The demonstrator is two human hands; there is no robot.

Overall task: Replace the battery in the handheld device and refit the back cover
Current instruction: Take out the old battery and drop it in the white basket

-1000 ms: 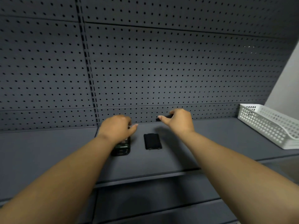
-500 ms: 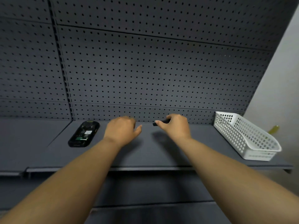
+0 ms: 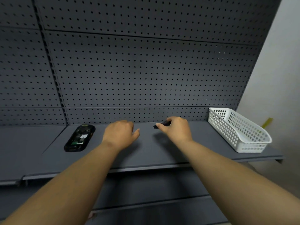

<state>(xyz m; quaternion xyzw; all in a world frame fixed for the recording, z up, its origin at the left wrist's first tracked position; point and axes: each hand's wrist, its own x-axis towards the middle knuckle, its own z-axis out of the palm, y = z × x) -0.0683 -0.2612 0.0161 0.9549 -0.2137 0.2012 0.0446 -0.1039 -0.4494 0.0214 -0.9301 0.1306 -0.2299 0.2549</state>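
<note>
The handheld device (image 3: 79, 138) lies on the grey shelf (image 3: 146, 153) at the left, back side up with its cover off and the green circuit board showing. My left hand (image 3: 121, 135) hovers palm down to the right of it, fingers curled and thumb out; whatever is under the palm is hidden. My right hand (image 3: 176, 129) is further right near the back wall, pinching a small flat black part (image 3: 161, 124) that sticks out to the left of the fingers. I cannot tell whether that part is the battery or the cover.
A white perforated plastic basket (image 3: 240, 130) stands at the shelf's right end. A grey pegboard wall (image 3: 146, 70) rises behind the shelf. A lower shelf sits below its front edge. A light wall is at the right.
My left hand has left the device and moved right. The black rectangle that lay beside the device is out of sight, under my left hand. The view has swung right.
</note>
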